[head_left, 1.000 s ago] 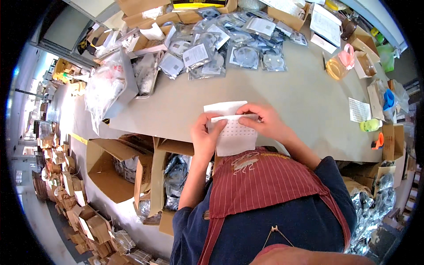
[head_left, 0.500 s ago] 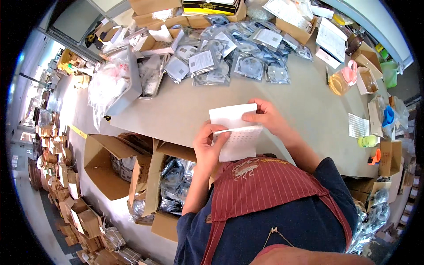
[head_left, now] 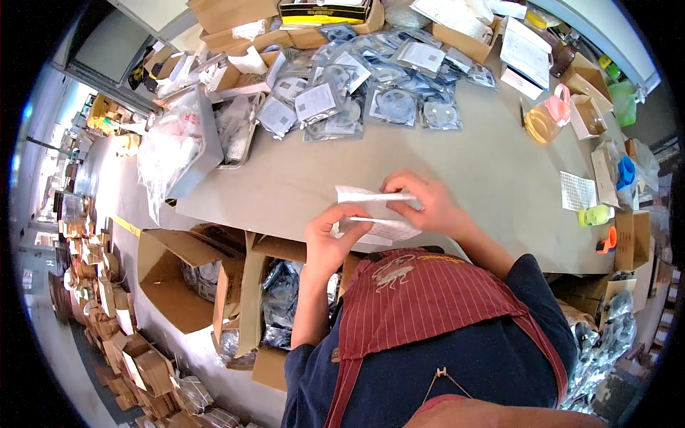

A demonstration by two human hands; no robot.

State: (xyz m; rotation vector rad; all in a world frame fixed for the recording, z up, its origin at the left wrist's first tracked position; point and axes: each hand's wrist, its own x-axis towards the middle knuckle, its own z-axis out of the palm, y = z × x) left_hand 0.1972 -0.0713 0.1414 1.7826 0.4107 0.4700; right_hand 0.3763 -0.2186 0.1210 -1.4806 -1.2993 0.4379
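My left hand (head_left: 333, 237) pinches the left edge of a white sheet with rows of small printed marks (head_left: 389, 230), held just above the near side of the table. My right hand (head_left: 426, 205) is closed on a plain white sheet (head_left: 352, 193) that stands tilted behind the marked one. A gap shows between the two sheets, and it cannot be told whether they join lower down. Farther off on the table lies a heap of clear bags (head_left: 392, 107) with dark coiled parts and white labels.
Open cartons (head_left: 193, 282) filled with bagged parts stand below the table's left edge. A grey bin (head_left: 203, 139) holds clear plastic bags. Along the right side are a jug with a pink lid (head_left: 544, 123), a sheet with a grid (head_left: 576, 191), a yellow-green bottle (head_left: 596, 216) and an orange-handled tool (head_left: 607, 241).
Both sheets have tipped to a flatter angle, so less of their faces shows. My right hand has shifted slightly nearer, and my left hand stays pinched on its sheet.
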